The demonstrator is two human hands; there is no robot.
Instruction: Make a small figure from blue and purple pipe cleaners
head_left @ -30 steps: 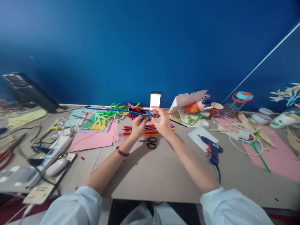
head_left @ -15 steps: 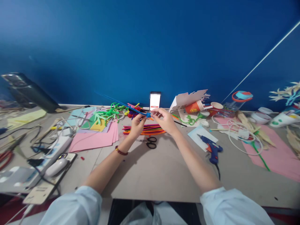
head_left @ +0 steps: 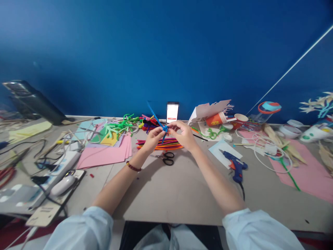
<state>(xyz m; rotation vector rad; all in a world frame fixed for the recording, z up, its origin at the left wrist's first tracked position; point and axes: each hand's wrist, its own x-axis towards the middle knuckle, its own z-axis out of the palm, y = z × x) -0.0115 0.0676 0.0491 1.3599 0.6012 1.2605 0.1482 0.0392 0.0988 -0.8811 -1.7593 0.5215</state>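
left end of tabletop (head_left: 156, 205): white power strip (head_left: 60, 166), then pink paper (head_left: 104, 156). mid: left hand (head_left: 153, 139) pinching knotted blue pipe cleaner (head_left: 165, 128), held up over the coloured stem bundle (head_left: 159, 143) and scissors (head_left: 163, 158), long tail up-left; phone (head_left: 172, 111) upright behind it, right hand (head_left: 183, 136) gripping the knot's other side with its fingertips. right: blue glue gun (head_left: 236, 166), nozzle over pale blue sheet (head_left: 218, 151).

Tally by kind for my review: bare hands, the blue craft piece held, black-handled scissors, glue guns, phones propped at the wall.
Bare hands: 2 (left hand, right hand)
Blue craft piece: 1
Black-handled scissors: 1
Glue gun: 1
Propped phone: 1
Total: 6
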